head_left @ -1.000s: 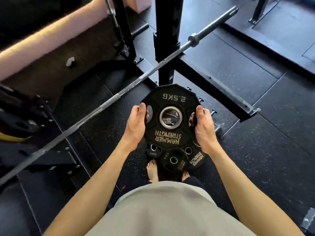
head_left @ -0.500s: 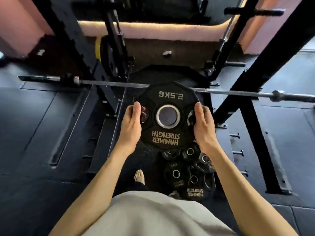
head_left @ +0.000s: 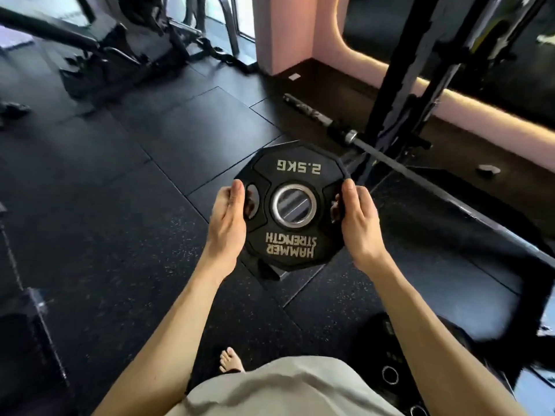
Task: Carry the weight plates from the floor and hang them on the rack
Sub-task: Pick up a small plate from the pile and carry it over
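Both hands, left (head_left: pixel 226 219) and right (head_left: pixel 359 219), are gripping the plate (head_left: pixel 292 205) by its side slots, fingers curling through, above the floor (head_left: pixel 120 205).

Both bare forearms reach forward, almost parallel. The left hand (head_left: pixel 228 218) and the right hand (head_left: pixel 357 219) each curl their fingers around opposite edges of the weight plate (head_left: pixel 292 207), thumbs on top

Black twelve-sided rubber-coated weight plate (head_left: pixel 295 205): matt, with a shiny steel centre ring. Black rubber tile floor (head_left: pixel 126 187): speckled, dull. Long steel barbell (head_left: pixel 354 138): bare grey metal, worn.
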